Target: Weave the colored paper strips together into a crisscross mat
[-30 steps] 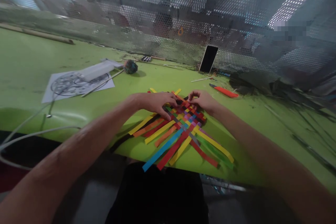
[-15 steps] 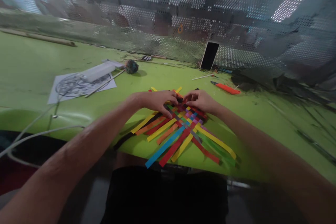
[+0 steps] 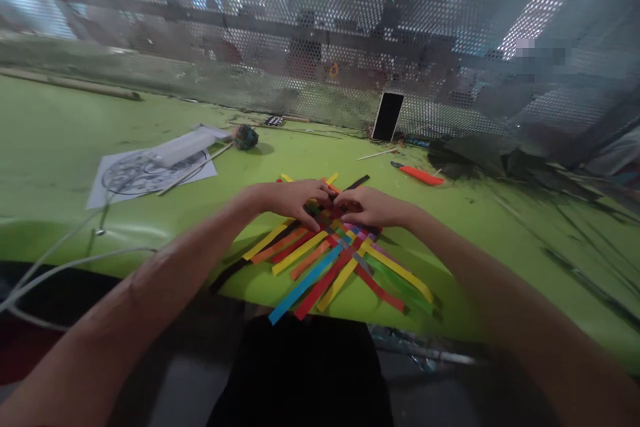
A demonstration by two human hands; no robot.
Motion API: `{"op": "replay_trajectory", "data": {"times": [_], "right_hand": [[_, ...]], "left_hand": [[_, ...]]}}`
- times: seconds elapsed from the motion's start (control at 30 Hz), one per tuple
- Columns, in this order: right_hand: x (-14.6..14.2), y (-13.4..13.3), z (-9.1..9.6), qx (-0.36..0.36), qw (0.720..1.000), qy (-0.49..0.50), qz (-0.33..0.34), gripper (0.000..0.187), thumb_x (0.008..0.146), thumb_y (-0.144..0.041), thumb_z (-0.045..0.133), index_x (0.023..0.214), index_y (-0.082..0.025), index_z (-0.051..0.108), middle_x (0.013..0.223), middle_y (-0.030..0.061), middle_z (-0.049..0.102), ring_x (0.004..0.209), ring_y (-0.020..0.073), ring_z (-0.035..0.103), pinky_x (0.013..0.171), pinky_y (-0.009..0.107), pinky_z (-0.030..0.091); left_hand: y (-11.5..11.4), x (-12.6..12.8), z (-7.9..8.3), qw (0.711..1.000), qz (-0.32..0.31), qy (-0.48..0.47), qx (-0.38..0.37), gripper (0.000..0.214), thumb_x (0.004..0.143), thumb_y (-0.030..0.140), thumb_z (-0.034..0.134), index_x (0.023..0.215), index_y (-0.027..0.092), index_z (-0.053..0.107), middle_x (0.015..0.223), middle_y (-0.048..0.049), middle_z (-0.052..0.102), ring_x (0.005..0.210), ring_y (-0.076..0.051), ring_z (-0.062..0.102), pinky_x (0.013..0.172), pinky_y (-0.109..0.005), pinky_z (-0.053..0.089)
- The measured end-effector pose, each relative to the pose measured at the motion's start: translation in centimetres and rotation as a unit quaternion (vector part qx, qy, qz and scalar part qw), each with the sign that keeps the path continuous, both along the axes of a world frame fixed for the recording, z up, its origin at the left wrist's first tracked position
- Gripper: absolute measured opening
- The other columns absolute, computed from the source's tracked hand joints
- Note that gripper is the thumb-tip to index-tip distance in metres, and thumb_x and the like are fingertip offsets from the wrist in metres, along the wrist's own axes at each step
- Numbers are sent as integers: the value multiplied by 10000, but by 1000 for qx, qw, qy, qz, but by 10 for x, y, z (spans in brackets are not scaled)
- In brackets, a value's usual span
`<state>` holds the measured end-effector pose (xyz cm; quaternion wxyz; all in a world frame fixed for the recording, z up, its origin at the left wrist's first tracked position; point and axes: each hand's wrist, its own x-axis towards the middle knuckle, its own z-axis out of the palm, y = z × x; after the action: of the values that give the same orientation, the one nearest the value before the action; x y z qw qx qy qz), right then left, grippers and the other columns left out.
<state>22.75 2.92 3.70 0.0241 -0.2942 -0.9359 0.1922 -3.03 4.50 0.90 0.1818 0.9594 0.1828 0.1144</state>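
A woven mat of coloured paper strips (image 3: 330, 260) lies at the near edge of the green table (image 3: 60, 133); loose ends of yellow, blue, red, orange and green fan out toward me. My left hand (image 3: 293, 200) rests on the upper left of the weave, fingers curled and pressing down on the strips. My right hand (image 3: 370, 207) sits on the upper right, its fingers bent and pinched on strips where the two hands meet. A black strip end (image 3: 359, 181) pokes out beyond the hands. Which single strip each hand grips is hidden by the fingers.
A printed paper sheet (image 3: 150, 170) with a thin stick lies to the left, beside a small dark ball (image 3: 246, 137). White cables (image 3: 60, 260) trail at the near left. An orange cutter (image 3: 417, 175) and a propped phone (image 3: 387, 116) stand behind, against a perforated metal screen (image 3: 450, 47).
My right hand has slid left and down onto the weave until it meets my left hand. The view shifted slightly; the left hand has hardly moved.
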Motion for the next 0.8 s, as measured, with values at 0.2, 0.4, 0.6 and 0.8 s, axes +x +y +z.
{"op": "replay_trajectory", "data": {"times": [0.2,0.4,0.6,0.8], "right_hand": [[-13,-7,-5,104,992,-75,-17,175,967,-266,605,1088,-167,685,943,69,731,770,180,616,664,277,350],[-35,-37,-7,263,946,-174,-80,222,993,-184,480,1117,-117,652,1049,142,729,851,230,663,623,313,317],[-35,-47,-23,232,960,-89,-127,158,957,-153,519,966,-132,675,955,122,740,813,203,636,660,293,351],[-23,-36,-40,120,967,97,-202,98,858,-140,598,780,-147,659,740,37,680,639,133,518,634,259,334]], "left_hand": [[-1,0,0,1000,12,6,-18,479,834,487,786,1208,205,687,1320,-120,607,1290,-285,539,1122,-390,413],[-1,3,-1,999,21,-1,-26,472,796,363,808,1225,206,690,1332,-115,621,1270,-300,551,1119,-417,425],[0,2,-2,1000,-2,8,-28,446,810,262,764,1252,242,702,1474,-89,557,1388,-299,478,1194,-413,349],[-4,4,7,999,-25,18,11,420,819,300,777,1226,226,707,1442,-109,584,1359,-300,509,1157,-392,387]]}}
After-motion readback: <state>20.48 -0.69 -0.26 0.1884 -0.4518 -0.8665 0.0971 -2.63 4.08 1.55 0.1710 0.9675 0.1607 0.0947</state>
